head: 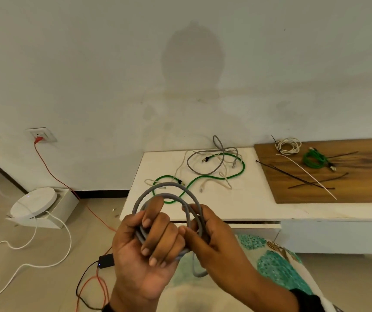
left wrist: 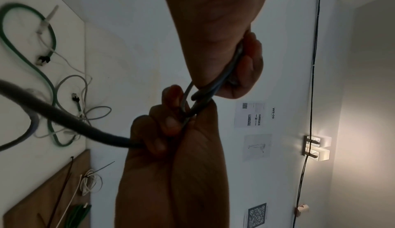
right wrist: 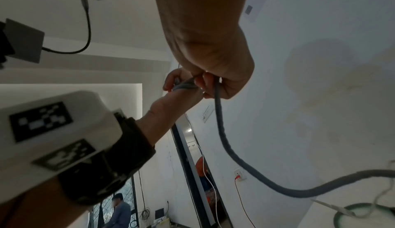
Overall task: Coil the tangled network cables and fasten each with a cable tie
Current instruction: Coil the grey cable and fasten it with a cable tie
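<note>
I hold a grey network cable coil (head: pixel 169 188) in front of the white table (head: pixel 248 206). My left hand (head: pixel 151 239) grips the bunched loops at the bottom, fingers curled round them. My right hand (head: pixel 191 224) pinches strands on the coil's right side, and a short grey tail (head: pixel 197 266) hangs below. In the right wrist view the grey cable (right wrist: pixel 220 130) drops from my right hand (right wrist: pixel 213 83). A tangle of green cable (head: pixel 236 174), grey cable (head: pixel 203 170) and white cable (head: pixel 225 183) lies on the table. Black cable ties (head: pixel 293 174) and a white cable tie (head: pixel 306 174) lie on the wooden board (head: pixel 360 183).
A tied white coil (head: pixel 288 146) and a green coil (head: pixel 313 159) rest on the board. On the floor to the left sit a round white device (head: pixel 34 203) on a box, a red wire (head: pixel 68 188), white cords and a black adapter (head: pixel 106 261). A patterned cloth (head: pixel 270 262) lies below my hands.
</note>
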Action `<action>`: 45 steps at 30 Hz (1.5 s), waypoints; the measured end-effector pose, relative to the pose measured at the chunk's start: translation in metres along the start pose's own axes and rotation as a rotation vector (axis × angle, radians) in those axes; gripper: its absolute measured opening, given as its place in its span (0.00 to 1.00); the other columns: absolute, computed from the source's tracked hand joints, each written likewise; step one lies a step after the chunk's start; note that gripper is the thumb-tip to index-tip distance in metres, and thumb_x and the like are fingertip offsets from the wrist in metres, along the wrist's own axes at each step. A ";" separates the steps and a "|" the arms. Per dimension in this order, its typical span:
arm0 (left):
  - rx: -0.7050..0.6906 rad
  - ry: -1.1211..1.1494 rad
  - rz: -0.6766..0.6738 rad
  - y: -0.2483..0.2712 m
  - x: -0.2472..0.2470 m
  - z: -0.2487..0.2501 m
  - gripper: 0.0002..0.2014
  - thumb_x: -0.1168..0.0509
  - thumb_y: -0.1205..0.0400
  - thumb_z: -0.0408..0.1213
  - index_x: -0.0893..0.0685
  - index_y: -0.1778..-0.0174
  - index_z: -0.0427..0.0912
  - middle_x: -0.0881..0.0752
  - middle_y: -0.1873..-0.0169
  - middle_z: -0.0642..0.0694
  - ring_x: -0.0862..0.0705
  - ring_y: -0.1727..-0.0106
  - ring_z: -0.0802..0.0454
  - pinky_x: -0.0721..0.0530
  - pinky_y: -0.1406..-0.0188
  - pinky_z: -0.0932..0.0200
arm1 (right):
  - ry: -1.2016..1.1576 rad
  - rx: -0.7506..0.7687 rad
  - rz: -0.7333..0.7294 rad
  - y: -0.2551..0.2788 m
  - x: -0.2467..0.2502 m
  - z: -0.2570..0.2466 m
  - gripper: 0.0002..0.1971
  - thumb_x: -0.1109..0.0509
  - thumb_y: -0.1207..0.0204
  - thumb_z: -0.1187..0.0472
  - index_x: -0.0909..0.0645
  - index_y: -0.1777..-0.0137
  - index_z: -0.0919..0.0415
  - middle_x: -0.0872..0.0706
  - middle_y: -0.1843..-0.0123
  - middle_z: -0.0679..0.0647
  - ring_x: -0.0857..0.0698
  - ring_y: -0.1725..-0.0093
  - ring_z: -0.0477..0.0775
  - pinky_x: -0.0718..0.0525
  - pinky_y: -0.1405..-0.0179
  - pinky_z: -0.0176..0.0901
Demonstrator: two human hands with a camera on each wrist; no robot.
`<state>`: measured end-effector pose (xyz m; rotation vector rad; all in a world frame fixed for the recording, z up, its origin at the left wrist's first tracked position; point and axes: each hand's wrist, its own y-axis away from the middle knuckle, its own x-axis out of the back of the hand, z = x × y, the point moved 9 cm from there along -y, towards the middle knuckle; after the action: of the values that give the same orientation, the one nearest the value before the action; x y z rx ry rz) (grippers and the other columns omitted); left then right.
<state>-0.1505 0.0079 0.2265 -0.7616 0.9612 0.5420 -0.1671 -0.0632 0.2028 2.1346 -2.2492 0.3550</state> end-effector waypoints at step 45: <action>0.283 -0.075 -0.068 0.008 -0.016 -0.038 0.17 0.58 0.11 0.44 0.29 0.51 0.36 0.42 0.85 0.50 0.44 0.86 0.54 0.37 0.80 0.60 | 0.232 0.281 0.456 -0.035 0.115 -0.009 0.09 0.30 0.29 0.50 0.12 0.57 0.53 0.16 0.70 0.41 0.22 0.72 0.39 0.29 0.71 0.23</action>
<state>-0.1837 -0.0177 0.2241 -0.5142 0.9152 0.3623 -0.1412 -0.1760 0.2363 1.5402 -2.6453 0.9256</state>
